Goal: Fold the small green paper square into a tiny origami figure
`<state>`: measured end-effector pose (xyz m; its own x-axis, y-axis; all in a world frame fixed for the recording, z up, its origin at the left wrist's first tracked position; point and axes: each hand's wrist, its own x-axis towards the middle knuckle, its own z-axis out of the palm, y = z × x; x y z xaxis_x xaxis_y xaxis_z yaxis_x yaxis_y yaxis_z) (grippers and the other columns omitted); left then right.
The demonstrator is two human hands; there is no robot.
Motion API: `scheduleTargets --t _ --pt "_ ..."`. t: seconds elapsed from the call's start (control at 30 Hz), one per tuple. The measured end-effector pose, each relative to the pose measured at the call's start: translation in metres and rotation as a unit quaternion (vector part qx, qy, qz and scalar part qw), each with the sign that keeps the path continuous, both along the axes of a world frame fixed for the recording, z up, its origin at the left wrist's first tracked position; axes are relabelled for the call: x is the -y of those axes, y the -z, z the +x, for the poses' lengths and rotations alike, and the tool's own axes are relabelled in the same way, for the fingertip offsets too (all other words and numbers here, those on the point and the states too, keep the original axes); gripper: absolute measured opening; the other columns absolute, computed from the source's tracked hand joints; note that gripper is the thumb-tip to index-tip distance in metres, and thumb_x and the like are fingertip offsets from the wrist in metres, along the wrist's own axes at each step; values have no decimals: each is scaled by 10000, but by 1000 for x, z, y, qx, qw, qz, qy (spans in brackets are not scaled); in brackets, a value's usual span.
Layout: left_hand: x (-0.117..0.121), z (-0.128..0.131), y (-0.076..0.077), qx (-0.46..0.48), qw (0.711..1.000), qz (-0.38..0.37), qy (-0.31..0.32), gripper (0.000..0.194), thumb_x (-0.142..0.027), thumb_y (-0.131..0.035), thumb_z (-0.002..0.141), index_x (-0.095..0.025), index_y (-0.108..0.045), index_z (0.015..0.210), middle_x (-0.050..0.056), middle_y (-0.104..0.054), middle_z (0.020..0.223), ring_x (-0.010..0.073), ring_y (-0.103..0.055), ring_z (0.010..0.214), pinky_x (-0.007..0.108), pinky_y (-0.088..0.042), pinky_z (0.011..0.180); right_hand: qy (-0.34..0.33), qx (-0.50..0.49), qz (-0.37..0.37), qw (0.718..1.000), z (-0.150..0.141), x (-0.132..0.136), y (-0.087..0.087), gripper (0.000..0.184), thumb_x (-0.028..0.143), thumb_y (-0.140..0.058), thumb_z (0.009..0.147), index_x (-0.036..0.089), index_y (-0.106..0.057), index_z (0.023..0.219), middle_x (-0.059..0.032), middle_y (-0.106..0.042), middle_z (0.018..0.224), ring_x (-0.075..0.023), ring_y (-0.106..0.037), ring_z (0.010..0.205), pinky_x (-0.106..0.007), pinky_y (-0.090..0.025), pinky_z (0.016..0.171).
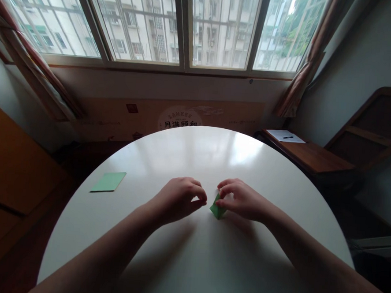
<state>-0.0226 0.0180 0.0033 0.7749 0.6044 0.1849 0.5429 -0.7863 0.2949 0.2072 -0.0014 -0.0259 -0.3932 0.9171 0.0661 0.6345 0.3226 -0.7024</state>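
A small piece of folded green paper [217, 211] stands out from the fingers of my right hand [243, 199], with faceted, pointed sides. My right thumb and fingers pinch its upper right part and hide some of it. Just left of the paper is my left hand [180, 201], apart from it. Its fingers are curled, with thumb and index fingertips meeting and nothing visible between them. Both hands are over the middle of the round white table [194, 159].
A stack of light green square paper [109, 182] lies at the table's left side. Beyond the table's right edge, a white sheet [279, 135] and a dark pen [288, 137] rest on a brown wooden surface [330, 159]. Barred windows and curtains [300, 84] are behind.
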Motion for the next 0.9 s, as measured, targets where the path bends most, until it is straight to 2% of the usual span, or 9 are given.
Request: scheduleTargets --t 0.1,0.2,0.27,0.37,0.5,0.63,0.77,0.83,0.9 --pt "4 6 8 -8 996 37 83 203 -137 -600 890 -258 -762 908 -17 -756 945 166 -649 854 261 -457 737 25 75 56 995 3 -2 4 113 357 -750 780 247 -776 795 -107 -631 1274 -375 -504 1259 -559 -371 1036" --pt "9 11 16 -10 992 53 112 271 -98 -561 907 -271 -746 1004 -47 -756 1048 159 -643 926 262 -473 798 26 91 66 993 6 -4 7 146 377 -767 770 235 -760 805 -125 -602 1305 -401 -427 1334 -589 -325 1065" --pt "10 13 18 -17 991 61 117 310 -85 -538 916 -290 -736 1037 -73 -755 1074 158 -636 944 265 -478 800 20 94 72 993 8 -4 6 171 387 -762 775 220 -734 804 -114 -642 1208 -363 -514 1252 -525 -399 1024" --pt "12 14 17 -21 990 66 121 323 -82 -538 912 -303 -732 1046 -87 -757 1076 157 -636 935 269 -481 783 25 99 79 992 12 -2 -1 194 372 -755 775 203 -708 858 -92 -683 1065 -282 -643 1017 -405 -507 864" --pt "13 16 10 -29 990 60 125 284 -90 -535 910 -278 -738 972 -70 -769 1029 159 -649 897 268 -482 753 26 116 97 988 13 6 -18 82 286 -684 829 218 -729 839 -62 -729 936 -245 -683 864 -337 -508 712" --pt "12 18 2 -44 988 51 140 272 -103 -536 913 -282 -740 933 -67 -777 986 164 -653 848 270 -484 767 -46 144 111 982 11 13 -28 118 182 -684 808 267 -766 803 -6 -753 812 -211 -687 741 -301 -477 639" --pt "14 16 0 -52 985 59 155 279 -125 -529 922 -296 -728 1015 -69 -771 1031 166 -651 836 283 -492 771 -135 149 139 970 19 11 -22 187 145 -692 839 307 -779 869 22 -770 962 -203 -690 919 -313 -498 792" --pt "14 14 3 -52 985 64 152 274 -150 -523 930 -295 -717 1057 -61 -763 1062 181 -649 874 295 -496 754 -185 122 189 957 26 9 -14 209 163 -642 910 322 -769 959 24 -761 1041 -184 -682 973 -322 -501 867" --pt "13 11 8 -43 986 66 147 266 -185 -522 942 -288 -699 1110 -44 -753 1097 198 -641 933 307 -503 764 -186 103 242 947 33 7 -3 206 196 -635 933 330 -754 1034 15 -741 1137 -204 -658 1062 -362 -490 929"
